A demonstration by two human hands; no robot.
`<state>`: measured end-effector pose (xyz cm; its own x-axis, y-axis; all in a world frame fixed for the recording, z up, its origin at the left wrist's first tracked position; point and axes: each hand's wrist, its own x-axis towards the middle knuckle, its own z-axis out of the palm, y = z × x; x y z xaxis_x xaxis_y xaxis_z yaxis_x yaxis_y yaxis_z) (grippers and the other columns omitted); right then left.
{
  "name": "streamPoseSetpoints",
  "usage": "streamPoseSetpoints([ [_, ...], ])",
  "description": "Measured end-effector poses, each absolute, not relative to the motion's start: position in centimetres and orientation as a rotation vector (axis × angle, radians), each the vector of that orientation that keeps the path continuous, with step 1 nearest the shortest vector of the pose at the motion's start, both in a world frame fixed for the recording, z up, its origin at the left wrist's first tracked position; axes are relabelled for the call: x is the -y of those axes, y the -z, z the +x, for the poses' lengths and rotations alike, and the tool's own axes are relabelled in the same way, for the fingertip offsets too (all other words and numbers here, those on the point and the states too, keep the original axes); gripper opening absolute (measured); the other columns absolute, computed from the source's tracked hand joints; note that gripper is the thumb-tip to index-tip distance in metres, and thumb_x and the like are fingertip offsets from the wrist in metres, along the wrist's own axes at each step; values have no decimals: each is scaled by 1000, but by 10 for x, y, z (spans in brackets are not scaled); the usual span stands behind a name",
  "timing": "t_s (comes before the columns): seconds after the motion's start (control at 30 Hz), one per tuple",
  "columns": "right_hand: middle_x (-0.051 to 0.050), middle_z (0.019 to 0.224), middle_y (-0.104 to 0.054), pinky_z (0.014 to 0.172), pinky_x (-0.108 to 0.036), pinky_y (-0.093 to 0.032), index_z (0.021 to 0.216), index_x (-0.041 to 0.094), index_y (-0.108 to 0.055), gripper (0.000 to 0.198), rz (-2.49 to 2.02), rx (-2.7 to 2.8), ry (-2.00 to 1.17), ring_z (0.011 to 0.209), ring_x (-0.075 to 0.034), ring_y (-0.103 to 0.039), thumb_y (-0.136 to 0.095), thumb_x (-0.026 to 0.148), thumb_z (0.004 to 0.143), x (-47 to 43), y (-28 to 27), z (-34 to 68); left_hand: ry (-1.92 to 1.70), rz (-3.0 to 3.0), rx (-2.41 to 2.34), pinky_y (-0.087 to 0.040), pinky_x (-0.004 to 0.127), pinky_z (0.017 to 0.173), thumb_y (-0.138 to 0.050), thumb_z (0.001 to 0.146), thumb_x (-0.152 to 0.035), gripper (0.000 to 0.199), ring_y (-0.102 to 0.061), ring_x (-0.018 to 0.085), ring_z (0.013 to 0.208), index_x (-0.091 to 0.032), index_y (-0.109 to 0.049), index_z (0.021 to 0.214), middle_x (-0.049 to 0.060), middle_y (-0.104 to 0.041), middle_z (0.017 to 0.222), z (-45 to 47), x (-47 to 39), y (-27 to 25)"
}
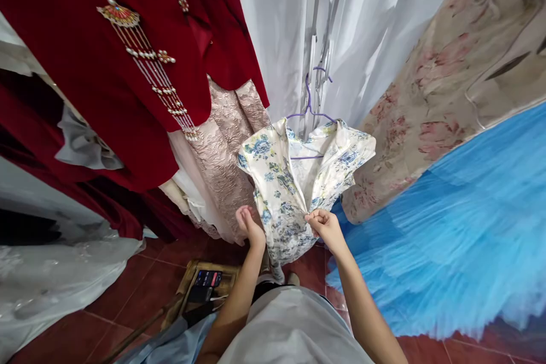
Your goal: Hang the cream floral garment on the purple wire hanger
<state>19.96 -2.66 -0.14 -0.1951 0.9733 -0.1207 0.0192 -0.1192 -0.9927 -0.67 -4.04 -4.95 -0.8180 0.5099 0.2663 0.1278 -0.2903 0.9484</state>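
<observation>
A white sleeveless-looking garment with blue flower print (pixel 281 210) hangs in front of me on a purple hanger (pixel 310 109). Its front gapes in a deep V. At the bottom of that opening, my right hand (pixel 325 227) pinches the front closure, which looks like a zipper, between thumb and fingers. My left hand (pixel 251 226) is beside the garment's left edge, its fingers curled in, with nothing visible in them. The wrist of that hand lies close against the printed cloth.
Red velvet clothing (pixel 140 68) with a beaded tassel and a pink textured dress (pixel 226 165) hang at left. White drapes (pixel 273 23) are behind; a floral dress (pixel 443 85) and blue tulle (pixel 447 227) fill the right. A phone (pixel 208 278) lies on a wooden stool (pixel 191 270) below.
</observation>
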Motion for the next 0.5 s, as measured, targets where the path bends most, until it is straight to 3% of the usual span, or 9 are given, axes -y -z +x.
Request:
streamPoseSetpoints([
  [0.07, 3, 44, -56, 40, -24, -29, 66, 20, -60, 36, -1176, 1256, -1497, 36, -10, -40, -79, 50, 69, 30, -3, 198, -2113, 1123, -1656, -52, 33, 85, -53, 98, -49, 31, -61, 19, 89, -18, -60, 99, 5, -62, 94, -1, 51, 54],
  [0.23, 0, 43, -60, 36, -23, -27, 62, 19, -62, 36, -1102, 1221, -1545, 33, -10, -42, -78, 50, 71, 31, -10, 187, -1356, 1878, -1386, -51, 33, 87, -59, 91, -23, 15, -64, 22, 97, -20, -62, 106, 8, -67, 101, 36, 48, 43],
  [0.4, -2, 46, -63, 34, -22, -25, 57, 19, -60, 40, -1062, 1159, -1528, 33, -9, -42, -80, 52, 71, 26, -13, 185, -1329, 1936, -1464, -47, 30, 78, -56, 88, -17, 10, -63, 21, 84, -20, -58, 79, 6, -66, 81, 53, 29, 28],
  [0.5, 0, 42, -58, 33, -22, -21, 52, 20, -58, 44, -1031, 1098, -1504, 31, -8, -36, -81, 53, 69, 8, -32, 182, -1290, 1924, -1408, -44, 27, 71, -58, 87, -18, 12, -61, 18, 74, -20, -55, 76, 3, -64, 74, 50, 29, 29],
])
